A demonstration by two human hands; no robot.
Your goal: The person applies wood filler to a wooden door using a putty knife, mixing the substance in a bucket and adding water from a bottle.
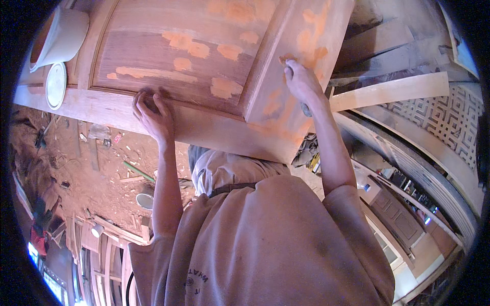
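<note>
A wooden panel door (204,120) lies in front of me, with orange filler patches (191,45) spread over its inset panel and right-hand stile. My left hand (154,115) rests on the door's near rail, fingers loosely bent and apart, fingertips by the inset's edge. On the right stile, my right hand (304,86) is closed around what looks like a putty knife (306,109); the grey end of its handle shows below the palm. Its blade is mostly hidden by the fingers, beside a dab of orange filler.
A white bucket (69,38) and a round white lid (56,85) sit at the door's left end. Wood scraps and a green strip (139,172) litter the dirt floor below. To the right are a pale board (393,92) and a lattice-patterned panel (439,122).
</note>
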